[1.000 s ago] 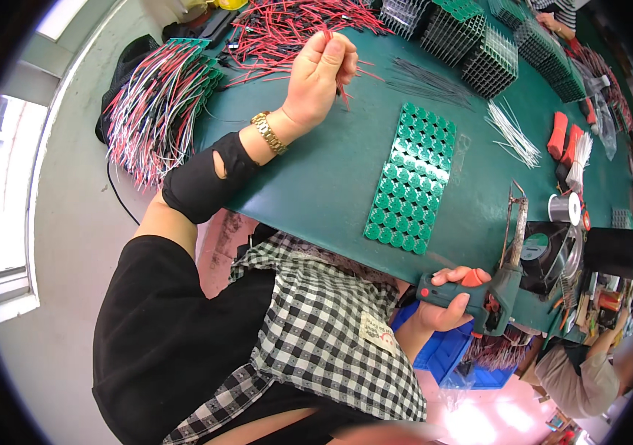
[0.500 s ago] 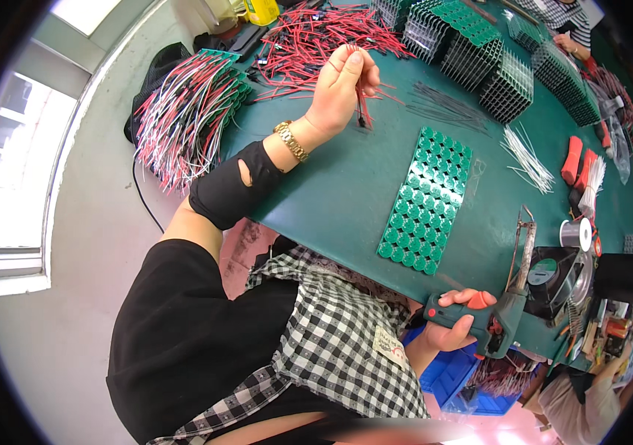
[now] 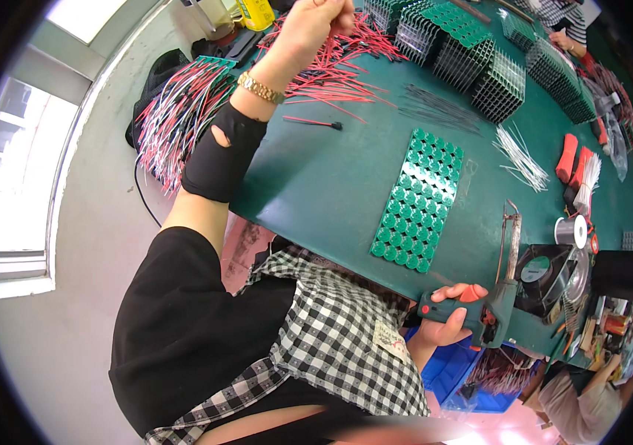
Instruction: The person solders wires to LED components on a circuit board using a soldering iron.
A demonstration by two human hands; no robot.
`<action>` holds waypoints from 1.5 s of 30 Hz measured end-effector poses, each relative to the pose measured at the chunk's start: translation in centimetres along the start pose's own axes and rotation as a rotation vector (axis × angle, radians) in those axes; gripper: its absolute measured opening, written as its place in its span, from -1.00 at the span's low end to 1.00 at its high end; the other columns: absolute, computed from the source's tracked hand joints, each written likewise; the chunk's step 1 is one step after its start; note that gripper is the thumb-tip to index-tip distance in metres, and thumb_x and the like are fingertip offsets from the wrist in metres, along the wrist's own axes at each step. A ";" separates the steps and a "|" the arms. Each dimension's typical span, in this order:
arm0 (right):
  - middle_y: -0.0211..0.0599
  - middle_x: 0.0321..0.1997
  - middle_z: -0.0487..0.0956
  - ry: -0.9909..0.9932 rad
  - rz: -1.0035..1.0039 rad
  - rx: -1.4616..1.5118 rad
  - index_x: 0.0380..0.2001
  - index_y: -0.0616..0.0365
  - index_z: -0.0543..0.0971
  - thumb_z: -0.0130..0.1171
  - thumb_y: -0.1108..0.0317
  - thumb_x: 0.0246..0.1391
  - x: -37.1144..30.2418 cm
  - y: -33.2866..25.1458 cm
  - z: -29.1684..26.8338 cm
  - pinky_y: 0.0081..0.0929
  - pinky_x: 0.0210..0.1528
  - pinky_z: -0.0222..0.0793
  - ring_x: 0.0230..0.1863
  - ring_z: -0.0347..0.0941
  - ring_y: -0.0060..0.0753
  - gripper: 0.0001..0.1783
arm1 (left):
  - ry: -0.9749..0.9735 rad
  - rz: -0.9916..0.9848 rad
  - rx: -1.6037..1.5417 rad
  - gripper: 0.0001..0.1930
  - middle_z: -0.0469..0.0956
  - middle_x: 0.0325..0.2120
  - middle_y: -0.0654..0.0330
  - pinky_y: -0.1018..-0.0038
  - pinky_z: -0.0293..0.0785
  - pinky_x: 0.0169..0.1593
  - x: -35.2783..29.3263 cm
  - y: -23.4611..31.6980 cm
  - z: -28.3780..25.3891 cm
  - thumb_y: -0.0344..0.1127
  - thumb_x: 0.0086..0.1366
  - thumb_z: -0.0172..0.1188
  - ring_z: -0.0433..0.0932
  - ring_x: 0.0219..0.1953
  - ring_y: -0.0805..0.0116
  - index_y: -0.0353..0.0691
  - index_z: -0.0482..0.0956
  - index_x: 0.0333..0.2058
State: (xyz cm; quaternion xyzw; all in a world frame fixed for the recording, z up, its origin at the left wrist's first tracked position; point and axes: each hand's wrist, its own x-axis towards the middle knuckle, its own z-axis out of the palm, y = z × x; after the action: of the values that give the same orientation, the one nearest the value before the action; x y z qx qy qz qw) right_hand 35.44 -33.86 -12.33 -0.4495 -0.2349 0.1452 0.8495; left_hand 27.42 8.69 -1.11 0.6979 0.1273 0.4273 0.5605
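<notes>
My right hand (image 3: 446, 322) is wrapped round the handle of a dark green soldering gun (image 3: 504, 300) with a red trigger, its metal tip pointing up and away over the table. At the far edge of the picture, my left hand (image 3: 316, 30) has its fingers curled above a pile of red and black wires (image 3: 346, 70); whatever is between them is hidden. A single red wire (image 3: 309, 121) with a black connector lies apart, below that pile. A panel of round green circuit boards (image 3: 419, 200) rests flat in front of me, touched by neither hand.
Stacked circuit boards (image 3: 465, 63) stand at the back. Black wires (image 3: 442, 107), white wires (image 3: 522, 157), a solder spool (image 3: 570, 231) and a fan (image 3: 542, 274) are to the right. Wired boards (image 3: 187, 119) sit at left. Another person's hand (image 3: 568, 43) shows far right.
My left hand has moved up and left, away from the panel and over the wire pile. Wires hung from it before; one red wire now lies alone on the table. The right hand keeps its hold.
</notes>
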 end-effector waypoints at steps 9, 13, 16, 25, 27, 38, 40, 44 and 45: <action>-0.07 -0.38 0.42 0.068 0.142 -0.023 0.00 0.27 0.26 0.05 0.25 0.01 1.0 -0.6 1.0 -0.46 -0.42 0.41 -0.50 0.38 -0.35 -0.49 | -0.442 -0.137 0.755 -0.79 0.53 -0.47 0.08 0.42 0.39 -0.26 -5.1 -1.5 6.9 -0.28 0.33 -0.03 0.49 -0.41 0.32 -0.33 0.44 -0.35; -0.08 -0.41 0.42 0.069 0.275 -0.073 -0.01 0.27 0.26 0.04 0.26 0.02 1.2 -1.8 1.1 -0.48 -0.46 0.41 -0.53 0.39 -0.36 -0.51 | -0.456 -0.172 0.753 -0.82 0.48 -0.55 0.02 0.41 0.38 -0.39 -7.9 -3.6 9.0 -0.33 0.24 0.10 0.45 -0.53 0.22 -0.35 0.46 -0.31; -0.08 -0.43 0.43 0.030 0.351 -0.060 -0.01 0.27 0.26 0.07 0.27 0.01 2.4 -3.4 2.3 -0.49 -0.48 0.41 -0.56 0.40 -0.37 -0.50 | -0.441 -0.194 0.753 -0.84 0.50 -0.53 0.06 0.45 0.38 -0.37 -8.4 -4.0 9.0 -0.35 0.23 0.10 0.46 -0.50 0.31 -0.37 0.48 -0.34; 0.00 -0.46 0.44 -0.209 0.372 -0.252 -0.05 0.38 0.27 0.06 0.25 -0.02 9.0 -4.0 6.8 -0.54 -0.54 0.35 -0.62 0.39 -0.39 -0.48 | -0.329 -0.316 0.632 -0.86 0.54 -0.53 0.02 0.34 0.43 -0.38 -8.3 -2.9 9.1 -0.35 0.17 0.08 0.53 -0.49 0.09 -0.32 0.50 -0.41; 0.00 -0.46 0.45 -0.212 0.369 -0.277 -0.06 0.40 0.28 0.07 0.23 -0.03 10.1 -3.7 7.3 -0.56 -0.56 0.32 -0.62 0.39 -0.40 -0.47 | -0.340 -0.306 0.664 -0.87 0.55 -0.53 0.03 0.37 0.44 -0.39 -8.5 -2.8 9.2 -0.36 0.15 0.09 0.55 -0.49 0.12 -0.30 0.51 -0.40; -0.12 -0.36 0.47 -0.182 0.682 -0.332 -0.01 0.26 0.32 0.21 0.18 -0.10 7.3 -2.8 6.5 -0.48 -0.41 0.35 -0.49 0.42 -0.38 -0.40 | -0.289 -0.378 0.538 -0.92 0.41 -0.62 0.36 0.70 0.29 -0.48 -8.7 -2.7 8.9 -0.50 0.07 0.17 0.30 -0.53 0.71 -0.36 0.48 -0.44; -0.12 -0.35 0.47 -0.238 0.688 -0.405 0.00 0.25 0.32 0.20 0.16 -0.08 7.7 -3.2 6.8 -0.47 -0.39 0.35 -0.48 0.42 -0.38 -0.40 | -0.259 -0.358 0.550 -0.90 0.46 -0.63 0.25 0.60 0.36 -0.48 -9.0 -2.9 8.8 -0.44 0.00 0.18 0.41 -0.56 0.54 -0.31 0.51 -0.47; -0.10 -0.33 0.48 -0.288 0.699 -0.468 -0.04 0.22 0.36 0.20 0.16 -0.04 8.0 -3.4 7.5 -0.44 -0.35 0.36 -0.47 0.42 -0.37 -0.47 | -0.282 -0.301 0.626 -0.88 0.50 -0.65 0.14 0.49 0.42 -0.50 -8.8 -2.7 8.7 -0.37 -0.09 0.20 0.52 -0.60 0.33 -0.25 0.54 -0.52; -0.10 -0.34 0.48 -0.265 0.705 -0.444 -0.06 0.21 0.37 0.21 0.17 -0.04 8.0 -3.4 7.8 -0.44 -0.35 0.36 -0.47 0.42 -0.37 -0.48 | -0.280 -0.304 0.626 -0.88 0.50 -0.65 0.14 0.49 0.42 -0.50 -8.8 -2.7 8.7 -0.37 -0.09 0.20 0.52 -0.60 0.33 -0.25 0.54 -0.52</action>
State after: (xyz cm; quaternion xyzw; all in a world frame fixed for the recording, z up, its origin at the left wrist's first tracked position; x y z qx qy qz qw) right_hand 38.24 -26.70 -3.55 -0.6514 -0.1996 0.4286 0.5935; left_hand 29.34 -1.99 -7.57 0.8602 0.2760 0.1798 0.3893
